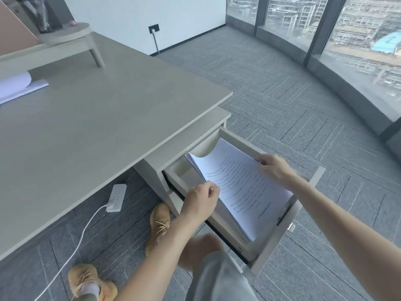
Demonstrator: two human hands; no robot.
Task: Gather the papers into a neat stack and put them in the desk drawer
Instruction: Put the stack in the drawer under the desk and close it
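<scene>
A thick stack of printed white papers (238,185) lies tilted inside the pulled-out desk drawer (288,231), its near corner resting over the drawer's front side. My left hand (200,200) grips the stack's left long edge. My right hand (274,167) pinches the right edge near the top. The far corner of the top sheet curls up. The drawer hangs open under the right end of the grey desk (97,131).
More white paper (19,86) lies at the desk's far left, beside a raised shelf (65,38). A white power strip (116,197) and cable lie on the carpet under the desk. My feet in tan shoes (159,222) and a knee are below. Windows curve along the right.
</scene>
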